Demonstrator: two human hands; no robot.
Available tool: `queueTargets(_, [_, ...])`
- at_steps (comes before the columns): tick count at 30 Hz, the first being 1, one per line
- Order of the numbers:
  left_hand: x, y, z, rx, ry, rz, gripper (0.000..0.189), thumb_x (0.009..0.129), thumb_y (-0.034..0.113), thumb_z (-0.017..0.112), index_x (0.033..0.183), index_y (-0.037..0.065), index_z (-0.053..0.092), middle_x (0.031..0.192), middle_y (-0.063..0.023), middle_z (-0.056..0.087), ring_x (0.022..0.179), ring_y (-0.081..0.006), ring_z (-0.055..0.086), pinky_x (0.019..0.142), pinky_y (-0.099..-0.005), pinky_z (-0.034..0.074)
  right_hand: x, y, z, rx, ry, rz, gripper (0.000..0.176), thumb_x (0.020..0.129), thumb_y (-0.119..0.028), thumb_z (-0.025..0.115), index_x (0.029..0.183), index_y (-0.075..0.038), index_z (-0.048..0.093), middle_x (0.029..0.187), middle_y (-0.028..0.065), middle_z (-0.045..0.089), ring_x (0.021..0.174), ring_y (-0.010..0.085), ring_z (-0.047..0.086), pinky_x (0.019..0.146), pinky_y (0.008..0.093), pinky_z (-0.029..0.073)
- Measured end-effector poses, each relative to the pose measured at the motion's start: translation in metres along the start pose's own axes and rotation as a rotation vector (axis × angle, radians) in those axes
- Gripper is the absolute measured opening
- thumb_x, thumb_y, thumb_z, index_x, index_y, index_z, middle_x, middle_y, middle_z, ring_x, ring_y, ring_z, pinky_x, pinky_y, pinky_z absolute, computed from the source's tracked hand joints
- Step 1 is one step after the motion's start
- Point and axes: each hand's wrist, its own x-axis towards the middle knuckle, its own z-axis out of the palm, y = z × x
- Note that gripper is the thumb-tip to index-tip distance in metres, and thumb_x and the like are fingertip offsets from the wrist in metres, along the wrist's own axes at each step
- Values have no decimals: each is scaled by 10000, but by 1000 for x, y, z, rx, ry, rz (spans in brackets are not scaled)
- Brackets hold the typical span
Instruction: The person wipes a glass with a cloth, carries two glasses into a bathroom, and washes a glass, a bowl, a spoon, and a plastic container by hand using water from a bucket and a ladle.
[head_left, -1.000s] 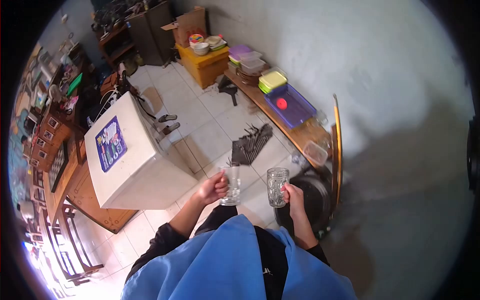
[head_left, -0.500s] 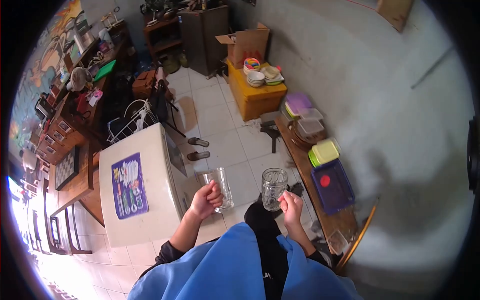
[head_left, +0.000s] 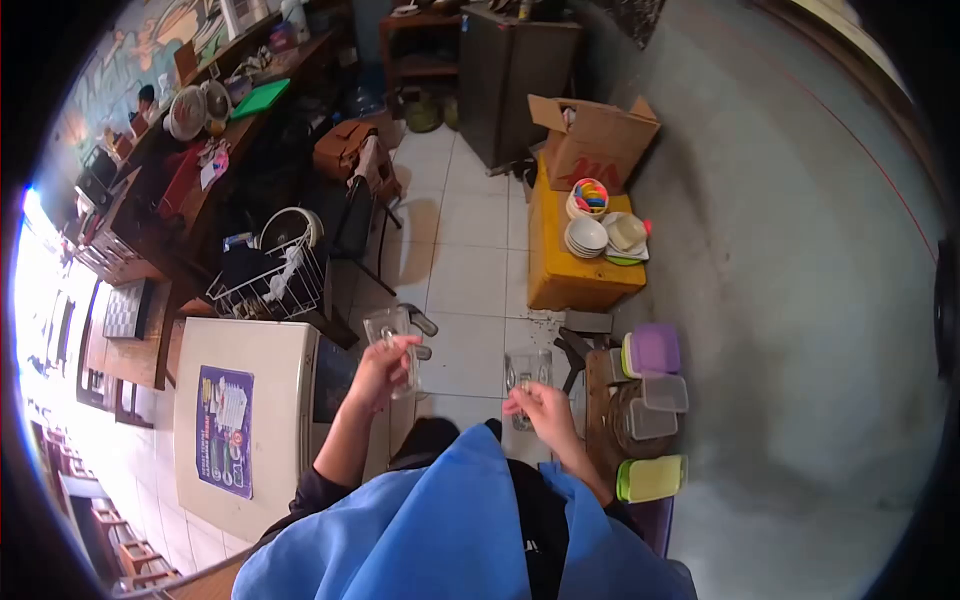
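Observation:
My left hand (head_left: 378, 368) is closed around the handle of a clear glass mug (head_left: 388, 325), held upright in front of me. To its right, my right hand (head_left: 537, 402) grips a second clear glass mug (head_left: 527, 370) by its handle. The two mugs hang apart from each other over the tiled floor (head_left: 465, 280). Fingers partly cover both handles.
A white appliance top (head_left: 270, 345) with a purple sheet is at the left. Plastic containers (head_left: 655, 480) line a wooden bench at the right. Ahead, a yellow box (head_left: 588, 285) holds bowls (head_left: 585, 237) and a cardboard box (head_left: 595, 150). A wire basket (head_left: 270, 285) stands beyond the appliance.
The view has shifted forward, bringing the yellow box and bench containers closer. Both hands still hold their mugs, and the left mug has moved a little left in view.

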Motion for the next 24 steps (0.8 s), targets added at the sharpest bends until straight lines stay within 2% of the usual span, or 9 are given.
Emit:
queueTargets(5, [55, 12, 11, -248, 89, 70, 208, 836, 205, 460, 949, 40, 514, 681, 25, 479, 565, -68, 397, 539, -192, 311, 97, -22, -21, -110, -81, -14, 239, 829, -169, 494, 841, 65, 539, 725, 114, 614, 659, 139, 604, 600, 220, 461])
queueTargets(6, [67, 8, 10, -287, 92, 98, 199, 835, 208, 463, 942, 48, 514, 708, 17, 486, 602, -80, 414, 576, -199, 324, 116, -25, -20, -155, -68, -4, 200, 793, -160, 539, 822, 36, 563, 716, 114, 602, 648, 153, 596, 592, 235, 450])
queueTargets(7, [96, 1, 5, -468, 57, 166, 200, 832, 216, 470, 959, 64, 502, 721, 2, 484, 641, -109, 443, 635, -231, 356, 154, -32, -21, -163, -104, 2, 200, 793, -160, 539, 822, 36, 563, 716, 114, 602, 648, 153, 596, 592, 235, 450])
queueTargets(9, [126, 4, 7, -629, -12, 216, 227, 828, 213, 476, 1009, 76, 474, 826, -26, 530, 742, -139, 487, 734, -272, 375, 195, -56, -13, -595, -105, -230, 139, 732, -137, 593, 793, -12, 592, 694, 109, 562, 636, 183, 566, 578, 266, 432])
queueTargets(10, [140, 9, 8, -638, -3, 223, 227, 828, 213, 476, 1009, 76, 474, 826, -26, 530, 742, -139, 487, 734, -272, 375, 219, -61, -5, -570, -94, -257, 118, 672, -120, 630, 745, -34, 597, 671, 111, 511, 620, 227, 524, 564, 300, 409])
queueTargets(12, [172, 23, 7, -455, 98, 157, 281, 816, 200, 496, 1061, 77, 432, 990, -60, 532, 874, -156, 497, 831, -304, 353, 269, -72, 7, -602, -138, -299, 123, 664, -121, 635, 730, -28, 590, 664, 113, 505, 613, 235, 519, 558, 306, 406])
queueTargets(13, [191, 25, 2, -412, 74, 159, 327, 804, 191, 514, 1090, 74, 405, 1122, -86, 481, 941, -157, 484, 869, -312, 333, 295, -78, 14, -626, -171, -340, 130, 656, -122, 639, 715, -22, 583, 657, 114, 498, 606, 244, 514, 552, 312, 402])
queueTargets(21, [344, 74, -48, -409, 141, 171, 279, 834, 239, 470, 1048, 68, 413, 998, -36, 494, 926, -124, 475, 826, -277, 349, 469, -107, 63, -710, -297, -432, 133, 666, -125, 628, 720, -17, 574, 701, 125, 500, 638, 278, 516, 557, 343, 403])
queueTargets(24, [381, 96, -56, -460, 305, 203, 245, 853, 263, 437, 993, 64, 463, 928, -16, 517, 877, -111, 487, 798, -264, 359, 519, -117, 83, -796, -362, -444, 109, 684, -113, 603, 718, -16, 566, 718, 127, 493, 660, 296, 520, 574, 358, 415])
